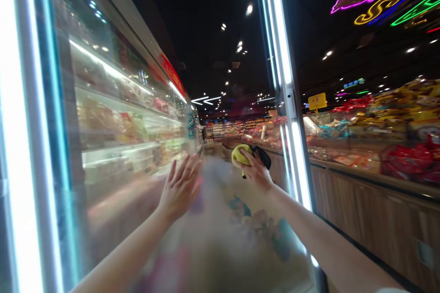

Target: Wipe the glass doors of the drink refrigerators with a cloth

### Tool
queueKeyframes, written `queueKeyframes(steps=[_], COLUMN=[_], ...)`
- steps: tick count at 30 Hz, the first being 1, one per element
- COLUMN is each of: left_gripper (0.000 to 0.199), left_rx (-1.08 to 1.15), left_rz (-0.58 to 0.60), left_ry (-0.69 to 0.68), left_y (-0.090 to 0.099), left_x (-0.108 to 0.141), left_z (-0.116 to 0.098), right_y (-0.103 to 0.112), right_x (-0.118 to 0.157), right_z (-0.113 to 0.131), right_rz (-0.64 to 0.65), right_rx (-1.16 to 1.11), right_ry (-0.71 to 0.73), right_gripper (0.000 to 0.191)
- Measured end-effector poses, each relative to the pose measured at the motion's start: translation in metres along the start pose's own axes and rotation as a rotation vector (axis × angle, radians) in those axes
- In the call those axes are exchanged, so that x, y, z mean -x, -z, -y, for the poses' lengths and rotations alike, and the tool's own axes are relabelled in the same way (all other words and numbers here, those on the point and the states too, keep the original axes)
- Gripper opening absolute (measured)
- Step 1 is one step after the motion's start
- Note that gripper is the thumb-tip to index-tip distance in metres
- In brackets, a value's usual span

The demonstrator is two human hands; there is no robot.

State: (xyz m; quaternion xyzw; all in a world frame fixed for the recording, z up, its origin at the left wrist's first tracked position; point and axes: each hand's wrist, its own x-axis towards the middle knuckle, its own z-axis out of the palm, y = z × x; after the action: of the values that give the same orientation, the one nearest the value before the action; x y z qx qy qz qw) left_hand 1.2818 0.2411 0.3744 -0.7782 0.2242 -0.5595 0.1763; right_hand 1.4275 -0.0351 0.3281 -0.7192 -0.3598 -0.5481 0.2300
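A glass door (213, 219), partly fogged and edged by a lit frame, stands before me. My right hand (256, 169) is closed on a yellow and black cloth (242, 153), bunched up at about the middle of the view. It appears to be against the glass. To its left, my left hand (181, 185) is held up with its fingers stretched out and nothing in it. Whether its palm touches the pane, I cannot tell. Blurred coloured pictures or reflections show on the lower glass.
Bright light strips run down the door's frame (298, 142) and the far left edge. Lit refrigerated shelves (130, 119) with packaged goods line the left. On the right, a wood-fronted counter (371, 210) carries heaps of red packets (412, 158) and yellow packets (402, 105).
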Motion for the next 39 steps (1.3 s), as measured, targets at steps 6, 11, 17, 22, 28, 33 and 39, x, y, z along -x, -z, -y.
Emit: queueKeyframes(steps=[6, 11, 17, 22, 28, 33, 39], left_gripper=[0.071, 0.076, 0.081, 0.081, 0.081, 0.079, 0.082], left_rx=[-0.023, -0.052, -0.099, -0.142, -0.178, -0.181, -0.210], left_rz=[0.005, 0.006, 0.029, 0.012, 0.051, 0.061, 0.057], left_ry=[0.025, 0.034, 0.039, 0.070, 0.085, 0.091, 0.138], left_y=[0.014, 0.018, 0.025, 0.034, 0.041, 0.050, 0.061], left_x=[0.009, 0.019, 0.041, 0.050, 0.066, 0.084, 0.103], left_z=[0.013, 0.019, 0.035, 0.047, 0.054, 0.064, 0.074], right_y=[-0.017, -0.032, -0.013, -0.031, -0.043, -0.032, -0.061], right_x=[-0.067, -0.054, -0.033, -0.084, -0.043, -0.052, -0.086], right_z=[0.031, 0.072, 0.037, 0.093, 0.112, 0.094, 0.174], right_rz=[-0.263, -0.062, -0.057, -0.199, -0.015, -0.085, -0.176], right_rx=[0.010, 0.033, 0.073, 0.045, -0.018, -0.003, -0.004], right_ry=[-0.220, 0.183, 0.139, -0.058, 0.470, 0.254, 0.098], right_gripper=[0.050, 0.046, 0.053, 0.043, 0.027, 0.041, 0.028])
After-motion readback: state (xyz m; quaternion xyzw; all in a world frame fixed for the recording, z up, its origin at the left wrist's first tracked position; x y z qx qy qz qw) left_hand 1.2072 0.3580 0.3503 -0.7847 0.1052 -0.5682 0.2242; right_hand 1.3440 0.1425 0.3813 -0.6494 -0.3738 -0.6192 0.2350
